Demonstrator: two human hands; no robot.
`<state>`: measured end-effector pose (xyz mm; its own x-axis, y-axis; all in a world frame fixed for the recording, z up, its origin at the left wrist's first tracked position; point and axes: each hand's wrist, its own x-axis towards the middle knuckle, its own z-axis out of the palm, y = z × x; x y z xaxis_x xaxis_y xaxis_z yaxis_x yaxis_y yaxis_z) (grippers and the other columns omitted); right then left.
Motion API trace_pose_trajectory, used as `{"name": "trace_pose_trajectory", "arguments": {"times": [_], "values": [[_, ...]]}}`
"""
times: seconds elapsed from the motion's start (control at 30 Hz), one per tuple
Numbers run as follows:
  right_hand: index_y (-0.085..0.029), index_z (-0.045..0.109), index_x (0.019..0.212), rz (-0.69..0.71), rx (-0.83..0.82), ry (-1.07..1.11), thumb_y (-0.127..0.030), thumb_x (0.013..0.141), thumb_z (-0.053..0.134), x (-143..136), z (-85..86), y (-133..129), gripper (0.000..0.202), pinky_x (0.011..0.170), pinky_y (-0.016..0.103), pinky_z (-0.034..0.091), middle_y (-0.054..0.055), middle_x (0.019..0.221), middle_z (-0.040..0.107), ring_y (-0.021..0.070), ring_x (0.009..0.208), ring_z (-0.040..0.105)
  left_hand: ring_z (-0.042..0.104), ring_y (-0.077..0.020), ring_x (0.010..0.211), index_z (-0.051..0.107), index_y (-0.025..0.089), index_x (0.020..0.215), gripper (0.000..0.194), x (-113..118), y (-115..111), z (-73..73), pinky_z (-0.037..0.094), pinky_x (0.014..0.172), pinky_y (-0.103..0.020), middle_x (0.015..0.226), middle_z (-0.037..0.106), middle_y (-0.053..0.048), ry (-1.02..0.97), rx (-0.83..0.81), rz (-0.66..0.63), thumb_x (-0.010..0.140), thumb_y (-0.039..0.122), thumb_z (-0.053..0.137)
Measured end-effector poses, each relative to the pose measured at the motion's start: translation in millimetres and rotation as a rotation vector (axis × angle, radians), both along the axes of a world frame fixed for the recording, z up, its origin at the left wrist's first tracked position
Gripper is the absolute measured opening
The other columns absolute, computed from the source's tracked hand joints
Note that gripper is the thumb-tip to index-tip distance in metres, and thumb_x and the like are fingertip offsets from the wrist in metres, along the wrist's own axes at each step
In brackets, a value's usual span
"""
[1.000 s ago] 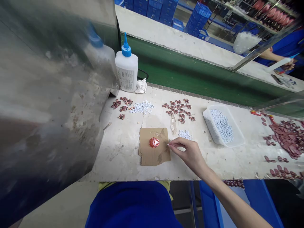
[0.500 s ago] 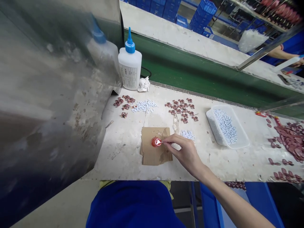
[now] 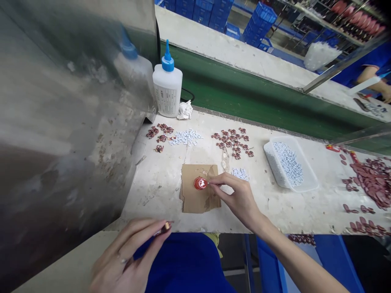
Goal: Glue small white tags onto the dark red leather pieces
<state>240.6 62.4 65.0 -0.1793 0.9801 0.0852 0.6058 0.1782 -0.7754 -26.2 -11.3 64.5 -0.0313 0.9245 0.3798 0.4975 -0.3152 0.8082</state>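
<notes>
Pinching a tiny pale piece (image 3: 209,183), our right grip (image 3: 236,195) is closed at the frame's centre, just beside a glossy round red object (image 3: 200,183) on brown cardboard (image 3: 195,205). At lower left, our left grip (image 3: 130,254) clasps a small brown piece (image 3: 165,228) between thumb and fingers. Beyond, we see the pale worktop (image 3: 161,175), brown clusters (image 3: 229,140) above centre, a tub (image 3: 310,173) of white bits at right and a blue-capped bottle (image 3: 167,87) at upper left.

- A plain, deep-blue cloth garment (image 3: 189,266) across the front of the body, softly creased
- A strip of yellow-green fabric (image 3: 214,241) showing beside the blue
- A small, silvery metal ring (image 3: 123,261) on one finger of the left hand (image 3: 122,244)
- A slim, bare right forearm (image 3: 293,250)
</notes>
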Motion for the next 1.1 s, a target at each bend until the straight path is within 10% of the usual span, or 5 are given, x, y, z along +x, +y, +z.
{"name": "trace_pose_trajectory", "arguments": {"times": [0.3, 0.9, 1.1], "values": [[-0.025, 0.076, 0.092, 0.067, -0.136, 0.423, -0.011, 0.089, 0.073, -35, 44.9, -32, 0.014, 0.076, 0.029, 0.06, 0.0, 0.089, 0.079, 0.0155, 0.083, 0.074, 0.075, -0.0023, 0.088, 0.07, 0.028, 0.105, 0.023, 25, 19, 5.6, 0.059, 0.09, -0.006, 0.1, 0.077, 0.011, -0.029, -0.072, -0.162, 0.088, 0.012, 0.073], [-0.024, 0.072, 0.115, 0.296, 0.046, 0.09, -0.012, 0.103, 0.054, -36, 53.2, -36, 0.024, 0.071, 0.029, 0.063, 0.008, 0.103, 0.076, 0.0175, 0.085, 0.075, 0.076, -0.0047, 0.084, 0.072, 0.026, 0.103, 0.02, 30, 27, 11.1, 0.061, 0.087, -0.008, 0.1, 0.078, 0.009, -0.018, 0.0, -0.187, 0.088, 0.012, 0.073], [-0.025, 0.073, 0.115, 0.169, -0.192, 0.318, -0.021, 0.094, 0.073, -37, 47.9, -33, 0.021, 0.083, 0.028, 0.065, 0.004, 0.105, 0.076, 0.0163, 0.094, 0.075, 0.075, -0.0036, 0.082, 0.071, 0.027, 0.106, 0.019, 33, 32, 11.0, 0.06, 0.088, -0.007, 0.1, 0.078, 0.009, 0.014, -0.015, -0.177, 0.09, 0.016, 0.072]]}}
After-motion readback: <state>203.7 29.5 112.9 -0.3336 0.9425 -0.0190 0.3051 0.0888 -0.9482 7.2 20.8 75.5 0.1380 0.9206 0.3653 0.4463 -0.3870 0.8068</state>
